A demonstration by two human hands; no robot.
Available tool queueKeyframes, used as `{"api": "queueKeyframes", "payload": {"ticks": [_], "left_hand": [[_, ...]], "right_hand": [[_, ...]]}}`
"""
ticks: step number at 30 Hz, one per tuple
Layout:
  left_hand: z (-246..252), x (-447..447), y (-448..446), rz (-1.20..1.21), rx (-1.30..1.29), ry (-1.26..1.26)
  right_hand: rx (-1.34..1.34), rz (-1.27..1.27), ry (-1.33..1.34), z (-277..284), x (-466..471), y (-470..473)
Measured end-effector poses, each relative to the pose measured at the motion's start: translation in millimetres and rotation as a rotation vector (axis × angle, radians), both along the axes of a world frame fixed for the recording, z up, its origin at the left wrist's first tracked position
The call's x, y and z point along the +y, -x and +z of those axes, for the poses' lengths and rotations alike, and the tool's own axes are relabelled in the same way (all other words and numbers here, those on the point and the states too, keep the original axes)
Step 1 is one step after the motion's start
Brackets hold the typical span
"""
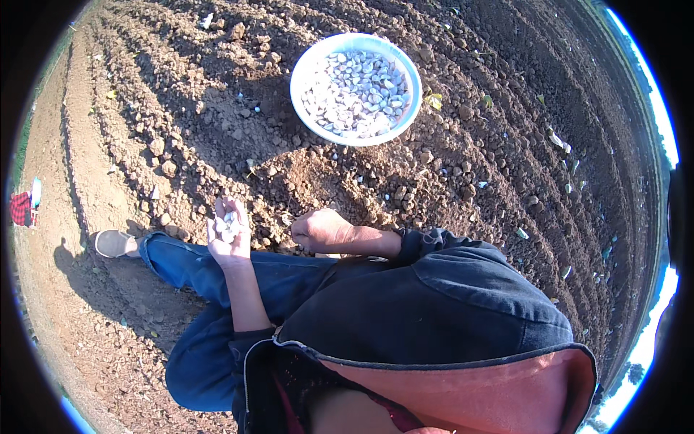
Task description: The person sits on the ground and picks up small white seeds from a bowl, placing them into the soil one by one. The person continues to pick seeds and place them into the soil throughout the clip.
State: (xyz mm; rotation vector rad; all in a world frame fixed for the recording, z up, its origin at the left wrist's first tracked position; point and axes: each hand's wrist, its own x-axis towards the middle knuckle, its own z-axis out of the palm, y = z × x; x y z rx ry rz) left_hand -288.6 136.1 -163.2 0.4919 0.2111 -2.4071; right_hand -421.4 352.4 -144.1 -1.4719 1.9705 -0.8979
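My left hand (pixel 230 238) is palm up with its fingers curled round several pale garlic cloves (pixel 227 227), above my jeans at the edge of the tilled soil. To its right, my right hand (pixel 321 229) is bent down close to the soil, its back towards the camera. The curled fingertips are hidden, so whether they pinch anything does not show. Beyond both hands, a round white plastic basin (pixel 303 116) holds a thick layer of garlic cloves (pixel 360 89) and rests on the soil.
Furrowed, clumpy soil (pixel 466 157) surrounds the basin, with scattered pale cloves and leaf bits. My shoe (pixel 114 243) rests on the ground at left. A person in a red checked garment (pixel 21 209) is at the far left rim, beside a white object (pixel 36 192).
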Motion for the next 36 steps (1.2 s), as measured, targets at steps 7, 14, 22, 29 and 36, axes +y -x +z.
{"api": "queueKeyframes", "payload": {"ticks": [7, 14, 22, 29, 36], "left_hand": [[-33.3, -13.8, 2.0, 0.018, 0.171, 0.026], [-59.8, -24.2, 5.0, 0.006, 0.127, 0.003], [-60.1, -26.8, 15.6, -0.012, -0.022, 0.056], [-54.4, -25.1, 20.4, 0.016, 0.043, 0.005], [-48.0, -24.3, 23.7, 0.053, -0.047, 0.016]], "right_hand": [[-0.013, -0.075, -0.099, -9.1, -21.4, 18.9], [0.015, -0.108, -0.283, -19.9, -45.3, 34.5], [0.015, -0.096, -0.260, -24.8, -60.1, 23.4], [-0.161, -0.267, -0.144, -53.6, -63.9, 28.8], [-0.211, -0.279, -0.209, -25.8, -92.1, 30.2]]}}
